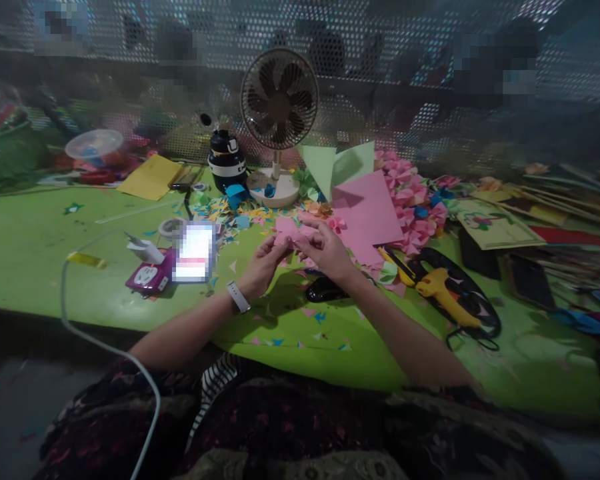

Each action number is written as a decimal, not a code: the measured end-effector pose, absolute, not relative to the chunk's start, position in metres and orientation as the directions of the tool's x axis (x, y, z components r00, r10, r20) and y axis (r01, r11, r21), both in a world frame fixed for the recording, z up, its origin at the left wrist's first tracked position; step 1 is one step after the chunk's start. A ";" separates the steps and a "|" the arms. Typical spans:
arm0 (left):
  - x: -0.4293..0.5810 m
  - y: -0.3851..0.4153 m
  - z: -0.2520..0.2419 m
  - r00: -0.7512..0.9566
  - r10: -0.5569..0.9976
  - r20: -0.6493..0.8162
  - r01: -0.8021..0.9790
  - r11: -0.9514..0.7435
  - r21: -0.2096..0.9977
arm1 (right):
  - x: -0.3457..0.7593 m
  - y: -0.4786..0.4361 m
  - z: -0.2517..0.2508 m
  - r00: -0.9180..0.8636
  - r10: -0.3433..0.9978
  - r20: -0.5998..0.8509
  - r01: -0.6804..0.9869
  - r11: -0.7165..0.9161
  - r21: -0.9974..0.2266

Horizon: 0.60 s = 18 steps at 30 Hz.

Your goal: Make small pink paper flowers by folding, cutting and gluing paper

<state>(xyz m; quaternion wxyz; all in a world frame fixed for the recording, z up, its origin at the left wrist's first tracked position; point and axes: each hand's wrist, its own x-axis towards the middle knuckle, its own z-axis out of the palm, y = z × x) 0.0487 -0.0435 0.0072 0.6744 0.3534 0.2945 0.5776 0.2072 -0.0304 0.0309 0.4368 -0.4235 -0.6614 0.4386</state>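
Both my hands meet over the middle of the green table, pinching one small piece of pink paper (289, 228). My left hand (266, 263), with a white band at its wrist, grips the paper's lower left side between thumb and fingers. On the right side, my right hand (326, 250) holds it with thumb and fingertips, partly covering it. Beyond the right hand lie large pink sheets (373, 212) and a heap of folded pink paper flowers (405, 190). A black object (325, 289), partly hidden, rests under my right wrist.
A fan (280, 100) and a black bottle (227, 163) stand at the back. To the left are a lit phone (194, 252), a purple power socket (149, 275) and a white cable (107, 345). A yellow glue gun (443, 293) lies right. Paper scraps litter the green table (45, 267).
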 end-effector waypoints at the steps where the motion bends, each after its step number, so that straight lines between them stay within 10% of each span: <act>1: 0.048 -0.043 0.007 0.169 0.986 0.014 -0.573 0.087 0.815 | 0.208 -0.031 0.031 -0.257 0.944 0.205 0.177 0.255 -0.951; 18: 0.014 -0.027 0.020 0.438 0.899 0.029 -0.157 0.045 0.986 | 0.223 -0.043 0.051 -0.342 0.915 0.213 0.253 0.308 -0.917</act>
